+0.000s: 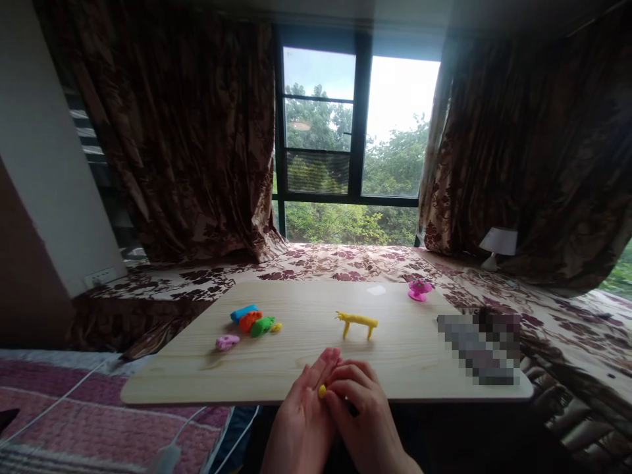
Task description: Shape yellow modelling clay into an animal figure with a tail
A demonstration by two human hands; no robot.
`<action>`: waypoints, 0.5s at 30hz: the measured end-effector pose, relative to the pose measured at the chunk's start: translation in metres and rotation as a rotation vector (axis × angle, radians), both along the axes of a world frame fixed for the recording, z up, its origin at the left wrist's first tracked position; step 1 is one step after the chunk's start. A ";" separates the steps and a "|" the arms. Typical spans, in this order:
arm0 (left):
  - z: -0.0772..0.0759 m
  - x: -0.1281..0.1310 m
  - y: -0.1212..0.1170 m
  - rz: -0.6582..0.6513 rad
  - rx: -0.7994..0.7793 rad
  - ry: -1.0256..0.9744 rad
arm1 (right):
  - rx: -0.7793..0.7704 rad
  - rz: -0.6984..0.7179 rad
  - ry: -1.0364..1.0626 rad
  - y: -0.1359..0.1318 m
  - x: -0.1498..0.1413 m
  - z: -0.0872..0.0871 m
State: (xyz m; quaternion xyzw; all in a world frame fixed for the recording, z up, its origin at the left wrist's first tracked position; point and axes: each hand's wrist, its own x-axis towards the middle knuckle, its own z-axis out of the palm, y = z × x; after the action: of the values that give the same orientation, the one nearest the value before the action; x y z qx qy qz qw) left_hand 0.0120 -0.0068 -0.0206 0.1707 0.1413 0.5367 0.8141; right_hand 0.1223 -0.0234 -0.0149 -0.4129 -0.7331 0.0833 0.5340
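My left hand [307,408] lies palm up at the table's near edge, its fingers stretched out flat. Over that palm, my right hand [359,401] pinches a small yellow lump of modelling clay [322,391] between thumb and fingertips. Just beyond both hands stands a yellow clay animal figure [359,320], with a long thin body, legs and small prongs at its left end. To the left sit lumps of clay in blue [245,313], orange [250,322] and green [262,327], touching one another. A little yellow bit [277,327] and a pink lump [227,342] lie near them.
The pale wooden table [187,375] has a pink clay piece with a wide top [419,289] at its far right corner. A pixelated object [478,349] covers the right side. A white lamp [498,245] stands on the window ledge; cables run at lower left.
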 end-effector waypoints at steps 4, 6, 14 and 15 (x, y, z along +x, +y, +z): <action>-0.006 0.005 0.001 -0.012 -0.018 0.006 | -0.007 -0.030 -0.016 0.001 -0.002 -0.002; -0.008 0.004 0.003 -0.016 -0.034 -0.016 | 0.056 0.010 -0.064 -0.003 -0.005 -0.004; -0.004 -0.005 -0.001 -0.117 0.011 -0.078 | -0.025 0.006 -0.258 0.000 -0.015 0.004; -0.003 -0.009 0.001 -0.116 0.030 -0.094 | -0.011 0.018 -0.270 0.000 -0.016 0.003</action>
State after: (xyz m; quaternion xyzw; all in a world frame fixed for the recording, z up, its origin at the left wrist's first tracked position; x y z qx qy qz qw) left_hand 0.0027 -0.0061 -0.0238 0.1654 0.0846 0.4981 0.8470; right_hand 0.1066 -0.0231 -0.0118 -0.4165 -0.8016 0.0357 0.4274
